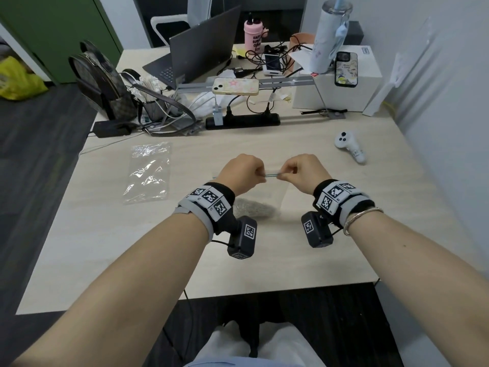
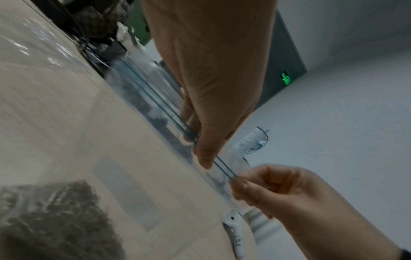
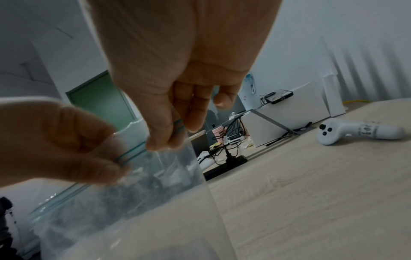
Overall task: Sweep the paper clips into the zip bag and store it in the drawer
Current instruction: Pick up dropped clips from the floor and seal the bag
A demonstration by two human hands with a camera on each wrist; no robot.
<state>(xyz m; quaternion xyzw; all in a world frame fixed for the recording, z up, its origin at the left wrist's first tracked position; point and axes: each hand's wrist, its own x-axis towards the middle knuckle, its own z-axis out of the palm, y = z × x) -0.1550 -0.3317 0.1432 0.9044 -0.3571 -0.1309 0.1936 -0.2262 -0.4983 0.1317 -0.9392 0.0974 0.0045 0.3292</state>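
Both hands hold up a clear zip bag (image 1: 267, 197) over the tabletop (image 1: 291, 255). The left hand (image 1: 242, 172) pinches the top edge of the bag with curled fingers. The right hand (image 1: 299, 170) pinches the same edge just beside it. Between the two hands runs the thin blue-green zip strip (image 1: 270, 175) of the bag, pulled straight. In the left wrist view, the strip (image 2: 155, 103) shows as two thin lines side by side, and the left thumb presses on them.

The bag hangs down from the strip toward the person. A gray heap of paper clips (image 1: 254, 209) sits in the bottom of the bag, low by the tabletop, between the two wrists.

A second clear bag (image 1: 148, 176) lies flat on the tabletop to the left, well apart from the hands. A white controller (image 1: 350, 149) lies on the right side. Farther back sit a black power strip (image 1: 242, 120), a phone (image 1: 235, 86) on a rail, a laptop (image 1: 201, 54) and a dark handbag (image 1: 103, 83).
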